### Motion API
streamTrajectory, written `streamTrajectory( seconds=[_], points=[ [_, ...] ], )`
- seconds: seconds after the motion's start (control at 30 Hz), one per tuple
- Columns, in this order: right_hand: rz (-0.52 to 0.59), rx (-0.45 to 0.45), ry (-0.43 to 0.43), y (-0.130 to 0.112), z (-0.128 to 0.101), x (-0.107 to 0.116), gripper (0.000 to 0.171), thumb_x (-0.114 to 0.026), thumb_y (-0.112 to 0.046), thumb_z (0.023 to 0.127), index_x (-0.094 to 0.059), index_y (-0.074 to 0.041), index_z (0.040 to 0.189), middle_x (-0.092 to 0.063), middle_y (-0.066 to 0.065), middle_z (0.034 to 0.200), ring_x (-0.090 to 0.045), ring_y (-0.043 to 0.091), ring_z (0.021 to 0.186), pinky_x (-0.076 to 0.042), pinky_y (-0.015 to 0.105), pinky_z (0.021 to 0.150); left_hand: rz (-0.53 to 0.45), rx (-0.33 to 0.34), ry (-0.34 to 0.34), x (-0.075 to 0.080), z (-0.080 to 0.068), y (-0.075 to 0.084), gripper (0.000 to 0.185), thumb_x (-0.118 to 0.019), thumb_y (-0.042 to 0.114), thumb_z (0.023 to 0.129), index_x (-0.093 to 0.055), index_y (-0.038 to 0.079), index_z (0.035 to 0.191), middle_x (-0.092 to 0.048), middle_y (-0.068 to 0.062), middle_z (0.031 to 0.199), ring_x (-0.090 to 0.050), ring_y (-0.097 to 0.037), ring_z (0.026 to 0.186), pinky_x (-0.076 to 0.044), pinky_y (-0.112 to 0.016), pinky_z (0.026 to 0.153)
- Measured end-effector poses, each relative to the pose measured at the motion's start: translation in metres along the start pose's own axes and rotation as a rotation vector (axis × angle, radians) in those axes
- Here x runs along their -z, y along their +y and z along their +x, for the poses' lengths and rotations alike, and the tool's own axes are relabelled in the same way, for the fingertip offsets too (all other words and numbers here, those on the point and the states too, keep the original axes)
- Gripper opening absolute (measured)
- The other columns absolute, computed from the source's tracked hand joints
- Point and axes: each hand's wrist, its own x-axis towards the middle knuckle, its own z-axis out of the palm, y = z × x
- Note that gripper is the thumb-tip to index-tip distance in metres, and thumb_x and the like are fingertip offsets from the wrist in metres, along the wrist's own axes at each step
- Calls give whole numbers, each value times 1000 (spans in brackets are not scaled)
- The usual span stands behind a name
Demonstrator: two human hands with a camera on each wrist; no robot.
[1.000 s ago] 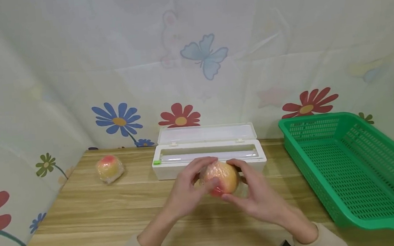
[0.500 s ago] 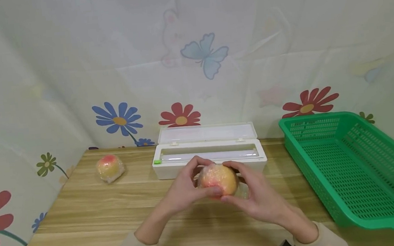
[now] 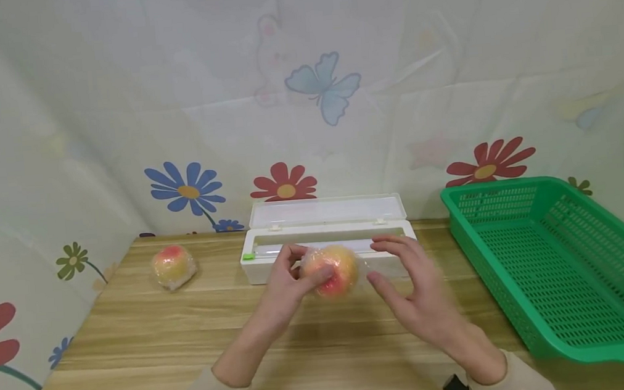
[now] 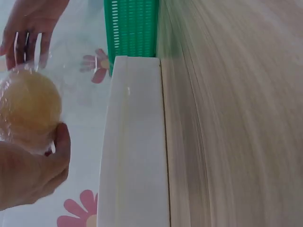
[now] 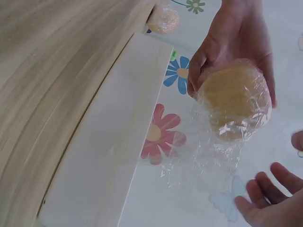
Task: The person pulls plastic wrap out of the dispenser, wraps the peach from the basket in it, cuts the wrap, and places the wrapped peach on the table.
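Right hand [image 3: 417, 285] released round film-wrapped peach [image 3: 332, 270]; left hand [image 3: 286, 284] grips.

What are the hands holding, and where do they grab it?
The left hand grips the wrapped peach round its left side. The right hand holds nothing.

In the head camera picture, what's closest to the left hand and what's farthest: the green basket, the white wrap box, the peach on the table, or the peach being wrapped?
From the left hand:
1. Wrapped peach in hand: held in its fingers.
2. White wrap box: just behind the hand.
3. Other wrapped peach: off to the left on the table.
4. Green basket: far right.
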Motion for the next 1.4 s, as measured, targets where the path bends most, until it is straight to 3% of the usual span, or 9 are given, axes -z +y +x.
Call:
streamTrajectory(
  seconds=[0.1,0.17,0.27,0.33,0.5,0.77,0.97,1.13,1.4],
  points=[
    [5,98,135,0,2,-1,25,-68,-19,99,-69,1,114,-68,11,114,-63,27,105,-47,25,94,-43,9,97,-1,2,0,56,-81,29,91,-44,6,127,-54,-14,126,-57,-27,111,-54,-33,90],
    [14,132,170,-2,1,-3,23,-65,-19,101,-70,2,107,-70,8,101,-64,22,91,-51,23,83,-80,5,146,-1,3,0,57,-81,30,91,-43,6,127,-52,-13,127,-57,-27,112,-54,-32,92],
    [53,94,129,-6,-1,-6,11,-67,-5,96,-68,2,105,-69,3,91,-64,15,78,-53,23,72,-130,-18,191,-2,3,0,56,-81,30,91,-43,7,125,-50,-12,128,-57,-26,112,-54,-32,92],
    [90,20,75,-8,-4,-10,17,-68,5,91,-66,2,108,-67,1,93,-65,15,79,-56,24,71,-143,-42,194,-3,2,-1,55,-81,28,91,-43,7,124,-50,-12,128,-57,-26,113,-54,-32,92],
    [176,-145,-1,-12,-9,-17,37,-70,11,90,-62,1,125,-63,9,114,-62,24,104,-59,29,81,-121,-108,157,-6,-1,0,56,-82,29,90,-43,6,123,-50,-12,129,-55,-28,115,-54,-33,93],
    [248,-250,-40,-13,-9,-19,49,-70,6,93,-54,1,140,-52,15,137,-53,34,124,-52,37,98,-105,-185,89,-9,-5,0,60,-84,31,88,-43,7,124,-52,-12,128,-53,-30,119,-53,-35,95],
    [367,-342,-69,-12,-8,-18,54,-71,1,95,-49,0,145,-46,12,142,-47,26,130,-47,33,103,-111,-214,20,-11,-7,-2,63,-84,34,88,-43,5,126,-51,-11,131,-53,-30,120,-53,-34,97],
    [475,-422,-89,-16,-7,-18,65,-74,0,92,-42,0,149,-41,10,145,-42,27,135,-43,29,107,-110,-252,-22,-14,-8,-4,66,-86,37,85,-44,4,125,-52,-12,129,-54,-30,116,-54,-33,96],
    [548,-505,-114,-16,-7,-16,79,-81,1,86,-36,1,151,-41,14,148,-46,26,133,-42,25,107,-97,-285,-77,-18,-11,-4,67,-88,35,83,-47,4,126,-56,-11,128,-57,-27,113,-53,-33,95]
  ],
)
